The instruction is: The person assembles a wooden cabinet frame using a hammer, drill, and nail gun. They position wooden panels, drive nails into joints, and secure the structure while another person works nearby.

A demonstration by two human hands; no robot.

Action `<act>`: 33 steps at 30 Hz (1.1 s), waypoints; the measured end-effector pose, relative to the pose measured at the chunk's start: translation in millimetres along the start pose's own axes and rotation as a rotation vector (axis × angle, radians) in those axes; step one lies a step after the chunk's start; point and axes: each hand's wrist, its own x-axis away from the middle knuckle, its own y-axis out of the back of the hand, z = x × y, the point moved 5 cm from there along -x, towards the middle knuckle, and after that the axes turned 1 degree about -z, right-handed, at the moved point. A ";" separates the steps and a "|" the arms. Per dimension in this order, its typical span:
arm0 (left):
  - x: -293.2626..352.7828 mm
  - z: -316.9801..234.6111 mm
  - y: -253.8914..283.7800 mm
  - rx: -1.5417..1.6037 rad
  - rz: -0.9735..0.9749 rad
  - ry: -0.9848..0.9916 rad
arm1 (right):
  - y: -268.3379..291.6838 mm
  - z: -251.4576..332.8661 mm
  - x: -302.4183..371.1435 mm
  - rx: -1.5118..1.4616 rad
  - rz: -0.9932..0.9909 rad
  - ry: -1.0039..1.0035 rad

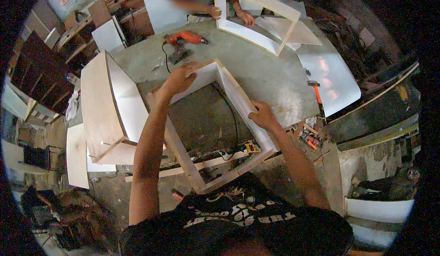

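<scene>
A rectangular open wooden frame (pixel 231 90) with pale inner walls is tilted in front of me, its near end close to my shirt. My left hand (pixel 180 78) grips its far left corner, fingers curled over the edge. On the long right side, my right hand (pixel 264 116) has its fingers wrapped over the rim. Through the frame's opening I see the table top and a dark cable (pixel 234 118). A wooden box with a white inside (pixel 98 100) stands just left of my left forearm.
Beyond the frame, an orange power drill (pixel 188 37) with a cord lies on the grey table (pixel 261 75). Across the table a co-worker's hands hold another wooden frame (pixel 256 2). At right are an orange-handled hammer (pixel 317 95) and a glossy white sheet (pixel 332 79).
</scene>
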 end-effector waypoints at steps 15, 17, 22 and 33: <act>266.2 -91.9 -60.9 -0.018 -0.356 0.790 | 6.0 6.3 1.0 -0.098 0.062 -0.023; 249.8 -94.6 -48.0 -0.020 -0.397 0.703 | 19.0 8.4 -0.2 -0.149 0.033 0.003; 172.6 -82.8 -40.6 0.122 -0.428 0.647 | 65.5 -11.3 -7.6 -0.231 0.057 -0.201; 19.0 21.0 -56.8 0.210 -0.084 0.508 | 27.8 -60.7 -47.9 -0.432 -0.463 -0.113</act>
